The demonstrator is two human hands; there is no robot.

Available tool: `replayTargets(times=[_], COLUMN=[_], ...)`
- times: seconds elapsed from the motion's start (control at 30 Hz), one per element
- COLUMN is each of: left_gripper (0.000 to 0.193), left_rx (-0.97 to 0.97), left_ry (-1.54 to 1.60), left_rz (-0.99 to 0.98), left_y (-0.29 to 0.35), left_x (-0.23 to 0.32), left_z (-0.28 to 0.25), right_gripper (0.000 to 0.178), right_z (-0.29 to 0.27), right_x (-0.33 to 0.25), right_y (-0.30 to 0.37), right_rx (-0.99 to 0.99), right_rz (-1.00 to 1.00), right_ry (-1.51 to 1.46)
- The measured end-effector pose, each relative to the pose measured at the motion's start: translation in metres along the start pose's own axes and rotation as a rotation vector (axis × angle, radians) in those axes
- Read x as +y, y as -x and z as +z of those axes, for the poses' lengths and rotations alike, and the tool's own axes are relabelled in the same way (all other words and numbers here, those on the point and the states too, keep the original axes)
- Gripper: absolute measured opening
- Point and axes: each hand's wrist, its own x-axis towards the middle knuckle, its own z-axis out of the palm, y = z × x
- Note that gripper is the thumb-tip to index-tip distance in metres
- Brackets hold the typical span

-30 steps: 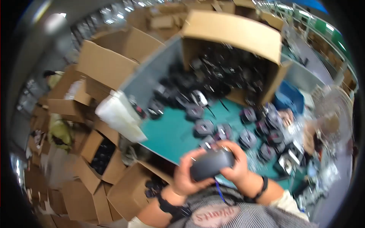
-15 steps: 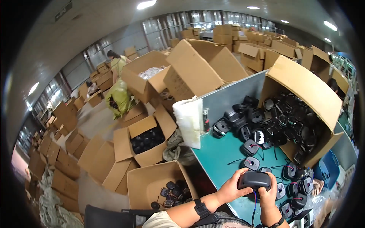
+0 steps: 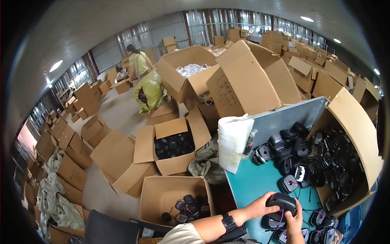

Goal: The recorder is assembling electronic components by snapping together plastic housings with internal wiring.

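Above the green tabletop (image 3: pixel 254 179), a rounded black plastic housing (image 3: pixel 283 202) is held between my two hands. My left hand (image 3: pixel 260 206) closes round its left side, with the thumb across the front. My right hand (image 3: pixel 295 219) grips its right side and lower edge. A thin blue and purple wire (image 3: pixel 281 215) hangs down the front of it. Close by on the table lie similar square black housings (image 3: pixel 289 184) with red and black leads, some of them partly behind my hands.
A large tipped carton (image 3: pixel 357 122) at right spills many black housings. Beside the table at left stands a carton (image 3: pixel 148 199) holding several black parts, with another full carton (image 3: pixel 174 142) beyond. A white roll (image 3: pixel 233 142) hangs on the table's divider. A person (image 3: pixel 139 61) stands far left.
My view has swung left, so the surroundings sit further right in the picture. The housing stays in both hands and is now tilted, and my right hand has shifted toward its lower edge.
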Motion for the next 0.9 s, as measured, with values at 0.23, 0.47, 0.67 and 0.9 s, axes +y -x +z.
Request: replayTargets(times=[0.23, 0.47, 0.67, 0.9], left_gripper=[0.08, 0.082, 0.084, 0.082], left_rx=[0.358, 0.649, 0.438, 0.29], left_ry=[0.053, -0.159, -0.308, -0.696], left_rz=[-0.261, -0.488, -0.515, -0.498], left_y=[-0.039, -0.067, -0.101, -0.127], left_x=[-0.067, -0.126, -0.2, -0.183], left_z=[-0.073, -0.14, -0.132, -0.097], right_gripper=[0.048, 0.04, 0.04, 0.045], right_z=[-0.013, -0.05, -0.06, -0.038], right_x=[0.032, 0.064, 0.072, 0.057], right_y=[-0.03, -0.021, -0.016, -0.028], right_rx=[-0.065, 0.059, 0.145, 0.171], right_rz=[0.142, 0.268, 0.334, 0.473], right_ry=[0.393, 0.283, 0.235, 0.266])
